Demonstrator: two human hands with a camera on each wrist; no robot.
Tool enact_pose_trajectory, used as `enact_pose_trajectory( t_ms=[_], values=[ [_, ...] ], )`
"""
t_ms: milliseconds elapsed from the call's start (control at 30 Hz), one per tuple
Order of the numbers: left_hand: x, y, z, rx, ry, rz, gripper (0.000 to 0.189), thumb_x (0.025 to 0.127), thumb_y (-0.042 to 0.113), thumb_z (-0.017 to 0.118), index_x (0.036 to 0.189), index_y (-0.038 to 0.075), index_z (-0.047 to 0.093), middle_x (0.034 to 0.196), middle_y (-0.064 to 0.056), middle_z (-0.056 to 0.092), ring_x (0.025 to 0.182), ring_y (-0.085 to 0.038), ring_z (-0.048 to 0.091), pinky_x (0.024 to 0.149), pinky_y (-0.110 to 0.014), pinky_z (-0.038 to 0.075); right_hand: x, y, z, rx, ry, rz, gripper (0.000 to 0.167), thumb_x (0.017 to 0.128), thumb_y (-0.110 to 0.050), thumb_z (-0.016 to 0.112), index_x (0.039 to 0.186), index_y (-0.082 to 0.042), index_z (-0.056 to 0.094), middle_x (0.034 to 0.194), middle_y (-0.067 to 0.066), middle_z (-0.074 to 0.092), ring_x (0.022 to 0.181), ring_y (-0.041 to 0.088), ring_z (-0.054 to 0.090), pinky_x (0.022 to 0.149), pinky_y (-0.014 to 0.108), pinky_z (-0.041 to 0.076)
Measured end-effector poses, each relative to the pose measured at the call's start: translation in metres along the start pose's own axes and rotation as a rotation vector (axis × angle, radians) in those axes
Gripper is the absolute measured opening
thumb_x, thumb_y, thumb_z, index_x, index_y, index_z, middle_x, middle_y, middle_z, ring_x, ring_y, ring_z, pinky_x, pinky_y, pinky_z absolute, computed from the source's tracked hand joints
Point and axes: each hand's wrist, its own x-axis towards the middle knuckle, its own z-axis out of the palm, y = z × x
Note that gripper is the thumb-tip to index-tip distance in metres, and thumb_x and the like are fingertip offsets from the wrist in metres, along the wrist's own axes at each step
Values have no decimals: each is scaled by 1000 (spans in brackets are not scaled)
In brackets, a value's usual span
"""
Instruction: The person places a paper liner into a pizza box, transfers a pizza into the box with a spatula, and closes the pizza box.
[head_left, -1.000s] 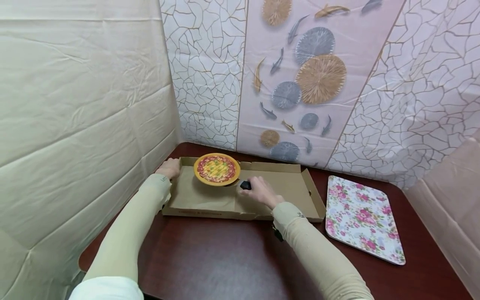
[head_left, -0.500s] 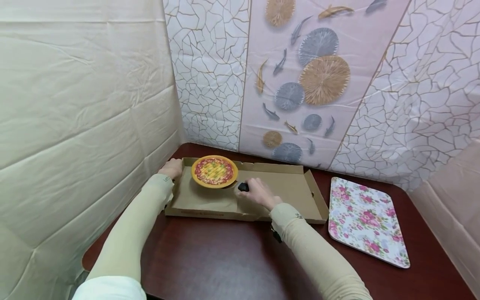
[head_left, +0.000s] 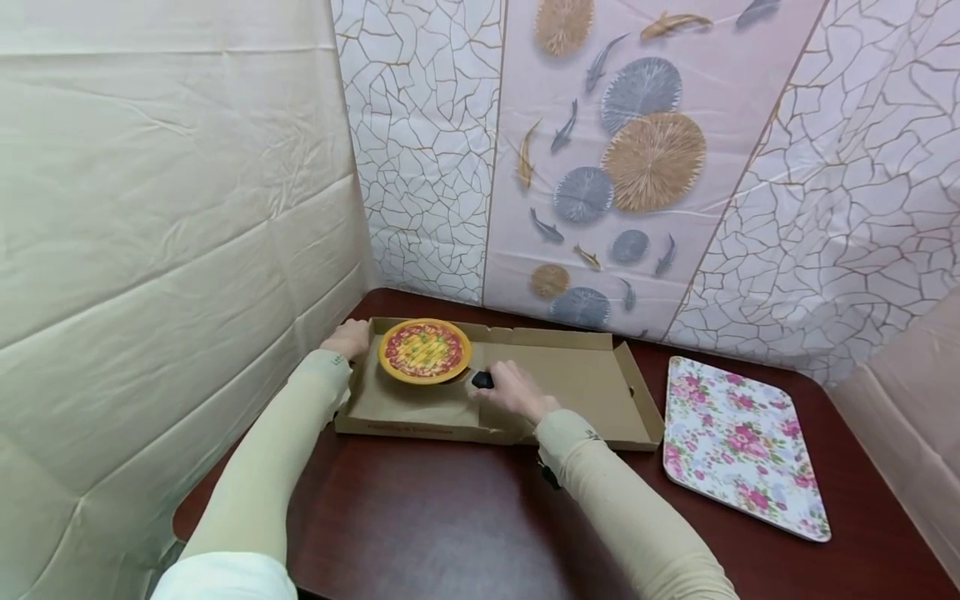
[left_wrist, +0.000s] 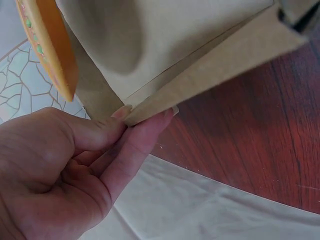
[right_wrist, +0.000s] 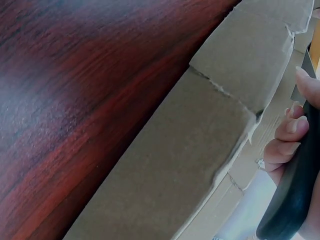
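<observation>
A round toy-like pizza with an orange crust sits on a spatula over the left half of an open cardboard box. My right hand grips the spatula's black handle; the blade is mostly hidden beneath the pizza. In the left wrist view the pizza's edge appears above the box floor, its shadow below. At the box's left end, my left hand pinches the upright cardboard wall between thumb and fingers.
A flower-patterned tray lies right of the box on the dark red-brown table. Patterned sheeting rises behind the table, and pale cloth hangs on the left.
The pizza has moved slightly left and down toward the box floor, along with the spatula and right hand. My left hand keeps its hold on the box wall. The head view has shifted slightly.
</observation>
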Motion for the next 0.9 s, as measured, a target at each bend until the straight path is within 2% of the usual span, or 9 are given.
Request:
enact_pose_trajectory(
  t_ms=[133, 333, 667, 767, 900],
  values=[
    [-1, 1, -2, 1, -2, -5, 34, 94, 3, 41, 124, -7, 52, 126, -30, 56, 115, -42, 57, 91, -50, 50, 1, -2, 1, -18, 9, -13, 27, 83, -32, 75, 80, -8, 63, 66, 2, 56, 54, 13, 46, 49, 25, 35],
    [-1, 3, -5, 4, 2, -19, 34, 94, 6, 43, 124, -5, 55, 126, -28, 58, 115, -41, 58, 90, -49, 51, 3, -5, 0, -39, 8, -11, 29, 83, -33, 75, 77, -9, 60, 65, 2, 55, 54, 14, 44, 49, 26, 33],
    [6, 3, 1, 25, -13, -45, 41, 90, 0, 49, 131, -4, 50, 130, -27, 54, 112, -37, 57, 90, -48, 50, 2, -5, 4, -64, -30, -1, 32, 84, -35, 74, 71, -12, 56, 62, -2, 47, 52, 12, 40, 47, 25, 30],
    [7, 3, 2, 35, -14, -47, 40, 90, 0, 50, 130, -5, 50, 129, -28, 54, 110, -36, 58, 87, -47, 50, 2, -6, 6, -74, -39, -11, 33, 84, -35, 74, 68, -12, 57, 60, -2, 46, 51, 11, 39, 47, 25, 30],
    [7, 4, 4, 40, -17, -57, 32, 91, 1, 49, 122, -6, 56, 120, -26, 60, 97, -32, 60, 78, -42, 51, 3, -9, 8, -102, -49, -29, 31, 84, -36, 73, 72, -13, 58, 61, -3, 48, 52, 12, 41, 47, 26, 31]
  ],
)
